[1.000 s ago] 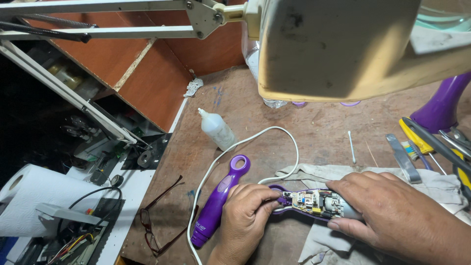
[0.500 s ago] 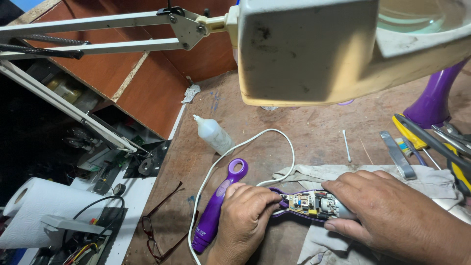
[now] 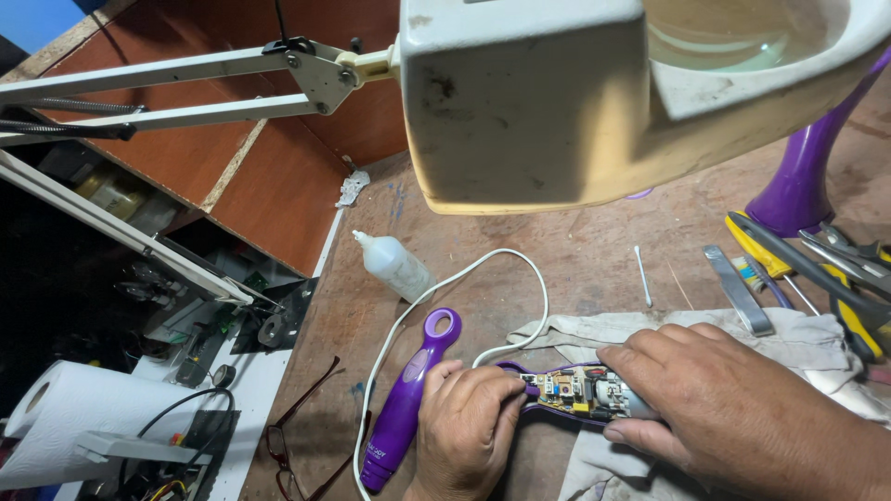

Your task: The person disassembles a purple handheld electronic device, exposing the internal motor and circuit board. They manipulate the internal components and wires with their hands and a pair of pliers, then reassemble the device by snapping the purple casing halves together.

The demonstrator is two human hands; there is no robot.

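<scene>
Purple open gadget (image 3: 580, 394) with a circuit board lies on a cloth (image 3: 807, 339); the left hand (image 3: 464, 431) and right hand (image 3: 733, 408) both grip it.

Your bench (image 3: 594, 250): brown, worn. Lamp (image 3: 575, 93) overhead on a jointed arm. Squeeze bottle (image 3: 394, 266) lies left of centre. Cotton swab (image 3: 642, 276) beyond the cloth (image 3: 798, 339). Pliers (image 3: 817, 278) and metal tools at your right edge. Glasses (image 3: 302, 436) near the left edge; paper roll (image 3: 79, 417) lower left.
</scene>
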